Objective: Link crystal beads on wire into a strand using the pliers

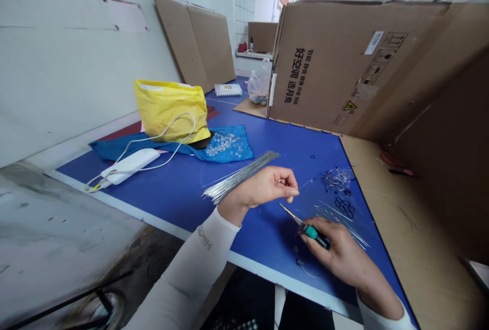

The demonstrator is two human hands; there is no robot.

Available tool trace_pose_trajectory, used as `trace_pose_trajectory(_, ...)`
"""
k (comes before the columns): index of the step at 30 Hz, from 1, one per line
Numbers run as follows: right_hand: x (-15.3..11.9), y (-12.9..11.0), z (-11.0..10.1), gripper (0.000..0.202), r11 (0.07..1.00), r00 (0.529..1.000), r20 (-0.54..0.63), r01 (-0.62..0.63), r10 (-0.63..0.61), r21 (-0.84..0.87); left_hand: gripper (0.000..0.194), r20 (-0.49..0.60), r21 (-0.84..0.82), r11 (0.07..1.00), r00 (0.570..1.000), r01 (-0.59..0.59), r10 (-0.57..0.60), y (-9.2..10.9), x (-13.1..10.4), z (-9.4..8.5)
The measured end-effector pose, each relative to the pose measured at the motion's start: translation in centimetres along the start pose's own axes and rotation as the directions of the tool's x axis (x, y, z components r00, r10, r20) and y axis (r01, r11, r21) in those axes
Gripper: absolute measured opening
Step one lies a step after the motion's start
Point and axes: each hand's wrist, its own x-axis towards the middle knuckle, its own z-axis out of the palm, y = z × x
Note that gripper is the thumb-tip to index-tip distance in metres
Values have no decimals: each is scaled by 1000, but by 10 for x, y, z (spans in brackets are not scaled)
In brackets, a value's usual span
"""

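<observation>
My left hand (267,186) pinches a thin wire (305,185) between thumb and fingertips; its far end looks bent. My right hand (340,253) is closed round the teal-and-black handles of long-nose pliers (315,234), whose narrow tips point up toward my left fingertips, a little apart from them. Below the pliers, a curved wire (305,270) carries a few small beads. Under my left wrist lies a bundle of straight metal wires (240,177). A smaller bunch of wires (355,230) lies beyond my right hand, near several dark rings (344,207).
A tangled pile of small wire pieces (336,180) lies at the right of the blue table (282,141). Clear beads (225,144) rest on a blue cloth (244,139) beside a yellow bag (171,111). A white power strip (132,165) trails its cable. A large cardboard box (344,65) stands behind.
</observation>
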Motion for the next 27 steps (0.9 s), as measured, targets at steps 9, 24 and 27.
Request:
trace_pose_trajectory(9,3,8,-2,26,991,998,-44,-37,43,132,25,-90,-158,986,994,47,-62,-3,4,-1)
trace_pose_trajectory(24,3,19,0,36,954,963,-177,-151,201,260,20,-250,-245,969,966,4,-67,-11,11,-3)
trace_pose_trajectory(27,4,20,0,38,945,948,-209,-179,240,273,20,-251,-238,971,965,15,-76,-11,11,-3)
